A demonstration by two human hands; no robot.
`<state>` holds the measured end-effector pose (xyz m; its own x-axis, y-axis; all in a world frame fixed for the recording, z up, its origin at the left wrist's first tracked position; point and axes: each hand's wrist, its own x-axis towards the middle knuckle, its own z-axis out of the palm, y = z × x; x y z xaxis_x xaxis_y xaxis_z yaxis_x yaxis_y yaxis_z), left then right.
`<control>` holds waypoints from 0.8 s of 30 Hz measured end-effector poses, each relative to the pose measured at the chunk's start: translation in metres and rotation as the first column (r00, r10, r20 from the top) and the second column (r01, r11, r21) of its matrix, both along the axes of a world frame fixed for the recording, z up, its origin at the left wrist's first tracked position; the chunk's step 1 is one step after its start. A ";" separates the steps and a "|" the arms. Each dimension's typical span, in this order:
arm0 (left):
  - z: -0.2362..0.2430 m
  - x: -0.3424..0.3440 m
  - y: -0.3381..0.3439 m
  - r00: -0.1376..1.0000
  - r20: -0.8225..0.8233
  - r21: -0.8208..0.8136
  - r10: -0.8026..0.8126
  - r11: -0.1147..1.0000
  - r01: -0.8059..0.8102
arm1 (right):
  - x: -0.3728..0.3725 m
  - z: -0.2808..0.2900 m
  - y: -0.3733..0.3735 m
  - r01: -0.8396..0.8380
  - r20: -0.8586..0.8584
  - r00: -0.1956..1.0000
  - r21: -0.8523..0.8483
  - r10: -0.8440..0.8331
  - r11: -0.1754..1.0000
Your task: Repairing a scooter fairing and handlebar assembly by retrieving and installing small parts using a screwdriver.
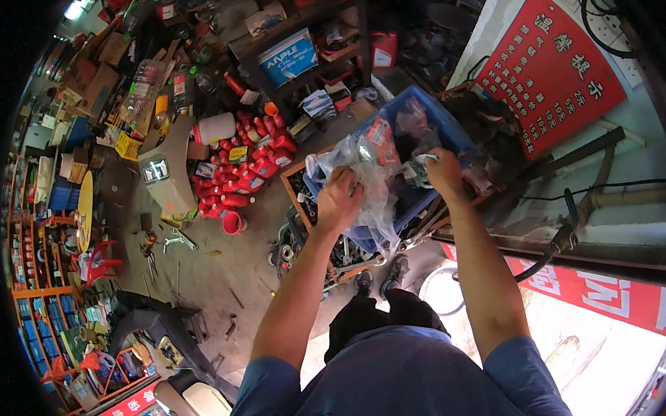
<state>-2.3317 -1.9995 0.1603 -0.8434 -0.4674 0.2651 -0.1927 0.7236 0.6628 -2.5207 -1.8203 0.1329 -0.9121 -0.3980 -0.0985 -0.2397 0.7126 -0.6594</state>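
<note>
1. Clear plastic bag [377, 186]: between the hands, over the blue crate [453, 130].
2. Left hand [339, 202]: fingers curled, gripping the bag's left side.
3. Right hand [445, 173]: fingers closed on a small packet [416, 171]; exact fingertip contact obscured.
4. Wrench [358, 266]: nearer the body than the left hand.
5. Red bottles [254, 162]: heaped left of the left hand.
</note>
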 end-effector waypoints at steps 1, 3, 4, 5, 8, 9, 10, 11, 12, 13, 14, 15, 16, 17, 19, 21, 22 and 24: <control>0.000 -0.001 0.000 1.000 0.024 0.004 -0.006 1.000 0.006 | -0.003 -0.001 0.002 -0.003 0.001 1.000 0.001 0.003 1.000; 0.000 0.001 -0.001 0.999 0.044 0.007 -0.004 1.000 0.004 | -0.007 0.000 0.001 0.026 0.113 0.993 -0.058 -0.020 0.998; -0.001 0.001 -0.002 1.000 0.027 0.004 -0.001 1.000 0.001 | -0.007 0.000 0.000 0.022 0.111 0.994 -0.058 -0.016 0.998; -0.001 0.001 -0.001 1.000 0.013 0.001 0.001 1.000 -0.001 | -0.007 0.001 0.001 0.024 0.108 0.994 -0.055 -0.018 0.998; 0.000 0.000 -0.001 0.999 0.033 0.006 0.003 1.000 -0.003 | -0.008 0.002 -0.001 0.074 0.161 0.985 -0.075 -0.061 0.994; 0.000 0.000 0.000 0.999 0.032 0.007 0.003 1.000 -0.003 | -0.008 0.002 0.000 0.124 0.217 0.971 -0.094 -0.101 0.988; -0.001 -0.001 0.000 1.000 0.022 0.005 0.003 1.000 -0.003 | -0.008 0.002 0.000 0.124 0.217 0.971 -0.093 -0.102 0.988; -0.001 0.000 0.000 1.000 0.013 0.002 0.004 1.000 -0.004 | -0.007 0.005 0.001 0.115 0.222 0.971 -0.111 -0.088 0.987; -0.001 0.001 0.000 1.000 0.014 0.002 0.007 1.000 -0.007 | -0.006 0.006 0.000 0.106 0.228 0.971 -0.130 -0.074 0.986; -0.001 0.002 -0.001 1.000 0.020 0.004 0.006 1.000 -0.006 | -0.005 0.008 -0.001 0.103 0.229 0.971 -0.129 -0.071 0.986; -0.001 0.003 -0.001 1.000 0.026 0.006 0.003 1.000 -0.003 | -0.006 0.008 -0.001 0.122 0.319 0.946 -0.181 -0.059 0.976; -0.001 0.004 -0.002 1.000 0.026 0.006 0.005 1.000 -0.005 | -0.006 0.007 0.000 0.145 0.405 0.913 -0.231 -0.040 0.962; -0.001 0.004 -0.002 1.000 0.027 0.008 0.009 1.000 -0.009 | -0.005 0.005 -0.002 0.143 0.406 0.913 -0.230 -0.038 0.963; -0.001 0.002 -0.002 1.000 0.024 0.011 0.006 1.000 -0.007 | -0.007 -0.002 0.001 0.204 0.366 0.926 -0.270 -0.096 0.941; 0.002 -0.001 0.001 1.000 0.017 0.016 -0.005 1.000 0.005 | -0.013 -0.017 0.006 0.264 0.325 0.932 -0.309 -0.159 0.914; 0.003 -0.002 0.001 1.000 0.013 0.018 -0.009 1.000 0.009 | -0.015 -0.024 0.007 0.338 0.163 0.941 -0.366 -0.298 0.867; 0.003 -0.003 0.002 1.000 0.016 0.029 -0.008 1.000 0.008 | -0.017 -0.026 0.011 0.339 0.162 0.940 -0.365 -0.300 0.867; 0.002 0.001 -0.001 1.000 0.026 0.037 0.004 0.999 -0.005 | -0.013 -0.013 0.010 0.364 0.177 0.931 -0.384 -0.319 0.849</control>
